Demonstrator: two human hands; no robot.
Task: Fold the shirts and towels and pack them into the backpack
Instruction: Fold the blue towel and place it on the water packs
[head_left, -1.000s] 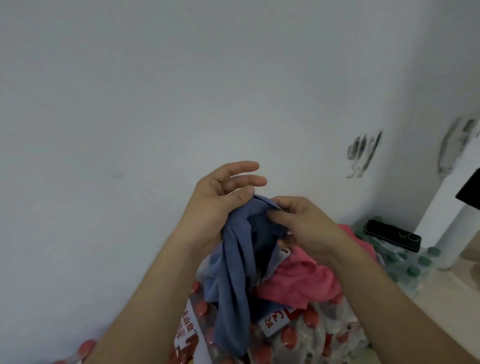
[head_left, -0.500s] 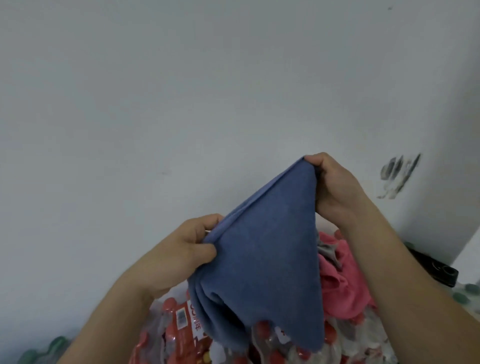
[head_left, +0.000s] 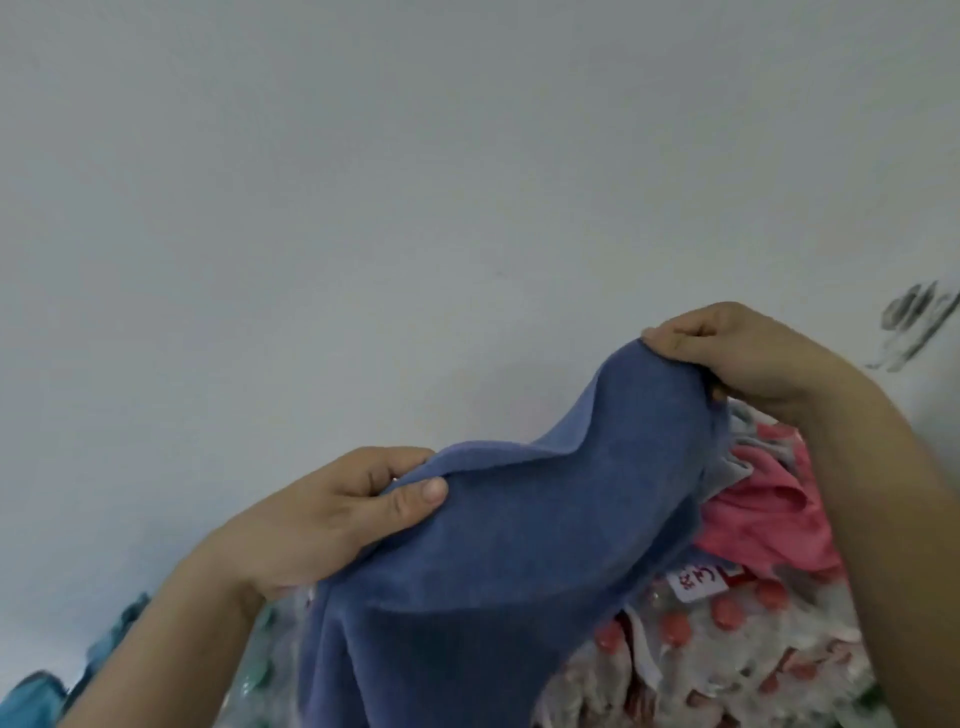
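A blue towel (head_left: 519, 551) hangs spread between both hands in front of a pale wall. My left hand (head_left: 332, 514) pinches its lower left corner between thumb and fingers. Higher up on the right, my right hand (head_left: 748, 358) grips the other corner with curled fingers. Behind the towel, a pink garment (head_left: 763, 519) lies crumpled with a grey cloth (head_left: 743, 436) on top of it. The backpack is not in view.
Shrink-wrapped packs of red-capped bottles (head_left: 727, 649) lie under the clothes at the lower right. A teal cloth (head_left: 36, 696) shows in the bottom left corner. Dark scuff marks (head_left: 919, 322) mar the wall at the right edge.
From a bunched bundle one second ago, the towel has been pulled open. My hands have moved apart, the right one up and to the right, the left one down and left.
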